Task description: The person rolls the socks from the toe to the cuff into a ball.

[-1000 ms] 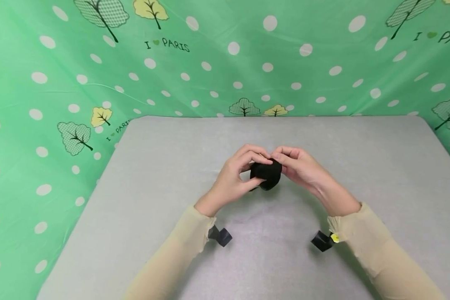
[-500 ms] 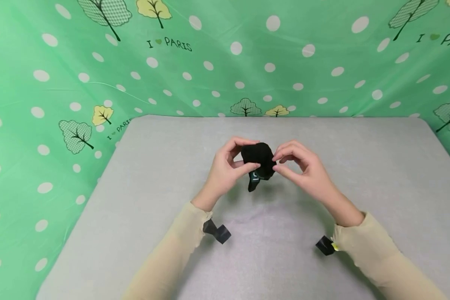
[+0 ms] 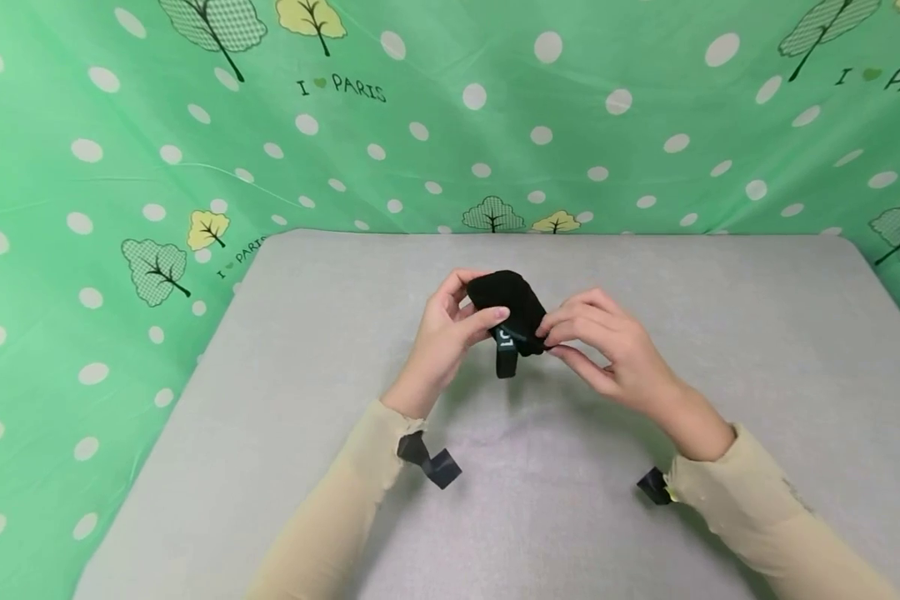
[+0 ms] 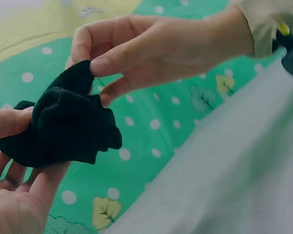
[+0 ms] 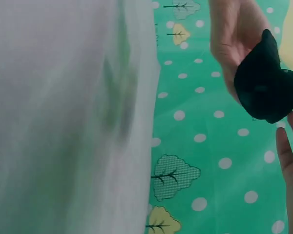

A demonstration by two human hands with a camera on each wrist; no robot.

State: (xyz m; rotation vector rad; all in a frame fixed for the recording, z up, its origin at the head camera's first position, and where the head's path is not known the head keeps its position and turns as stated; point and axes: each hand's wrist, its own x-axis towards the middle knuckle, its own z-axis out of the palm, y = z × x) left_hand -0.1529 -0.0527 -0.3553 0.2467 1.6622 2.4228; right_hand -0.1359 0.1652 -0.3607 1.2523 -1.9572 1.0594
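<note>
I saw the black cloth bundle (image 3: pixel 517 300) held up between both hands, over the grey table (image 3: pixel 330 333) and apart from its surface, with the green patterned sheet (image 3: pixel 435 158) behind. The left hand (image 3: pixel 442 333) gripped it from one side, thumb laid across the face toward my head camera and fingers passing beneath. The right hand (image 3: pixel 622 354) pinched a loose edge at the opposite side; my left wrist view put that thumb right on a raised corner of the cloth. A narrow black strip (image 3: pixel 506 362) with pale lettering hung below the bundle, and I could not tell whether it was part of the same piece or a separate one. I judged the whole thing light, soft and limp, likely knit: it lay in folds around the fingers, so I expected no breakage and little slipping, only sagging and bunching. To me the sure hold was the thick gathered part under the left thumb, while the thin rim at the right fingertips called for a small pinch, since too wide a grip could take several layers together. My right wrist view cut off much of that hand
</note>
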